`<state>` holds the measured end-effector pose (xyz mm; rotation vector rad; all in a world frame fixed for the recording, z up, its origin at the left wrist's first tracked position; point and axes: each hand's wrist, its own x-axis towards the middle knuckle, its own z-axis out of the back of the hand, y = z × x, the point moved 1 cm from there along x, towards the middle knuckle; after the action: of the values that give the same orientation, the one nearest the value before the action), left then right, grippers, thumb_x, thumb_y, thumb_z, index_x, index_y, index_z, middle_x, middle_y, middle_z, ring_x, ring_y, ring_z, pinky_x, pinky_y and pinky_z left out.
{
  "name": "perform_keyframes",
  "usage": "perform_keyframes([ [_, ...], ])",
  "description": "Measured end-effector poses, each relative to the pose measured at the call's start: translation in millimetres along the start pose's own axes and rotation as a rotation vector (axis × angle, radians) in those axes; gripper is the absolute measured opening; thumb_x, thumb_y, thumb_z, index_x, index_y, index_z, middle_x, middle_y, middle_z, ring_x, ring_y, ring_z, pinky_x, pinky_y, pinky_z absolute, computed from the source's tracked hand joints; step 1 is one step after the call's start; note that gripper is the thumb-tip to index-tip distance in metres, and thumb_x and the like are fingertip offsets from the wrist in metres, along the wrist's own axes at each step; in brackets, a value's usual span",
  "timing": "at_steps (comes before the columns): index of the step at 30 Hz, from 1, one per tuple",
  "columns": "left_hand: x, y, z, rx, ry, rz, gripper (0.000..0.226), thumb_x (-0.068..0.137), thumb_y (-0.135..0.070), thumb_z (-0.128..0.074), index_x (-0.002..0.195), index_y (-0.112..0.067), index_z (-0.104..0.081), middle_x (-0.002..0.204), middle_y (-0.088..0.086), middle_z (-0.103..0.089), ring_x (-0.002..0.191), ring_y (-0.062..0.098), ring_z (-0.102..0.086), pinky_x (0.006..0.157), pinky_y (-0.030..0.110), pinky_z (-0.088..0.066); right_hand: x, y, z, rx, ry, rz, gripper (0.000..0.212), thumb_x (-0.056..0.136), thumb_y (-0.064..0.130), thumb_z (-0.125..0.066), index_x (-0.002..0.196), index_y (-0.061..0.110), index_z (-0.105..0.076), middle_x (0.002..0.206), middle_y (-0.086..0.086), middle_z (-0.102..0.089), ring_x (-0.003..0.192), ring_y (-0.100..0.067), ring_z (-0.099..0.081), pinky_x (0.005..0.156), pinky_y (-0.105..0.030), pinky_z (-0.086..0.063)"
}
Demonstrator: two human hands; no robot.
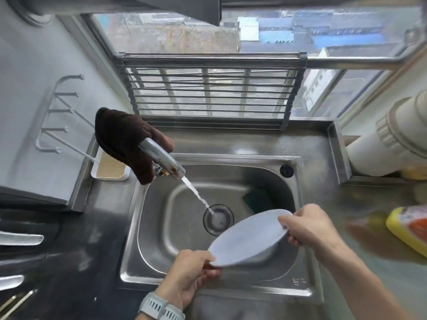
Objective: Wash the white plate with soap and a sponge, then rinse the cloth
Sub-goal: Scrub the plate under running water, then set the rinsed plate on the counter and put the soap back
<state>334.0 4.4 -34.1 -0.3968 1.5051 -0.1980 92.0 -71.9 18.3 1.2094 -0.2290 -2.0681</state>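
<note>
I hold the white plate [247,239] tilted above the steel sink [161,227], to the right of the drain. My left hand [191,271] grips its near-left rim and my right hand [307,227] grips its far-right rim. A dark brown cloth [122,139] hangs over the chrome tap [161,159], which runs a stream of water onto the drain [218,219], clear of the plate. A green sponge [256,199] lies at the back right of the basin, partly hidden behind the plate.
A yellow soap bottle [409,227] lies on the counter at the right. A metal rack [208,93] stands behind the sink against the window. A white tray [108,169] sits at the sink's back left. White utensils [18,239] lie on the dark left counter.
</note>
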Motion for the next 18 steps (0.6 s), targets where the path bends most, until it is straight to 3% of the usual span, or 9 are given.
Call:
perform_keyframes([
  [6, -14.6, -5.6, 0.2, 0.052, -0.077, 0.019, 0.020, 0.085, 0.010, -0.056, 0.102, 0.020, -0.061, 0.058, 0.020, -0.062, 0.033, 0.017, -0.054, 0.035, 0.016, -0.039, -9.0, -30.0, 2.2, 0.084, 0.039, -0.089, 0.018, 0.068, 0.009, -0.060, 0.052, 0.002, -0.063, 0.040, -0.007, -0.058, 0.033, -0.016, -0.050, 0.044, -0.021, -0.042],
  [11, -24.8, -6.1, -2.9, 0.219, -0.154, -0.022, 0.007, 0.085, 0.015, -0.058, 0.085, 0.009, -0.061, 0.054, 0.016, -0.064, 0.036, 0.018, -0.060, 0.033, 0.021, -0.048, -10.9, -59.9, -9.6, 0.084, 0.107, -0.127, 0.014, 0.068, 0.004, -0.060, 0.054, 0.003, -0.063, 0.041, -0.008, -0.058, 0.035, -0.020, -0.052, 0.042, -0.022, -0.042],
  [13, -25.6, -5.8, -8.1, 0.273, -0.201, -0.098, 0.019, 0.078, 0.018, -0.061, 0.093, 0.005, -0.059, 0.074, 0.020, -0.068, 0.054, 0.026, -0.066, 0.041, 0.027, -0.055, -15.1, -75.4, -12.4, 0.078, 0.108, -0.091, 0.010, 0.066, 0.008, -0.062, 0.059, 0.001, -0.065, 0.045, -0.005, -0.058, 0.039, -0.019, -0.052, 0.043, -0.025, -0.044],
  [15, -24.4, -0.2, -10.2, 0.379, -0.239, -0.192, 0.028, 0.071, 0.010, -0.069, 0.093, -0.004, -0.062, 0.086, 0.016, -0.072, 0.071, 0.031, -0.071, 0.060, 0.038, -0.063, -23.4, -93.1, -7.6, 0.076, 0.021, -0.032, 0.012, 0.062, 0.014, -0.066, 0.064, 0.002, -0.065, 0.047, 0.000, -0.057, 0.047, -0.017, -0.051, 0.047, -0.025, -0.043],
  [18, -20.8, 9.0, -16.1, 0.490, -0.251, -0.303, 0.031, 0.052, -0.010, -0.077, 0.082, -0.019, -0.070, 0.074, 0.001, -0.078, 0.078, 0.026, -0.076, 0.077, 0.048, -0.064, -44.1, -119.4, 16.7, 0.126, -0.108, 0.077, 0.007, 0.068, 0.017, -0.074, 0.068, 0.012, -0.069, 0.056, 0.007, -0.065, 0.056, -0.013, -0.056, 0.048, -0.015, -0.038],
])
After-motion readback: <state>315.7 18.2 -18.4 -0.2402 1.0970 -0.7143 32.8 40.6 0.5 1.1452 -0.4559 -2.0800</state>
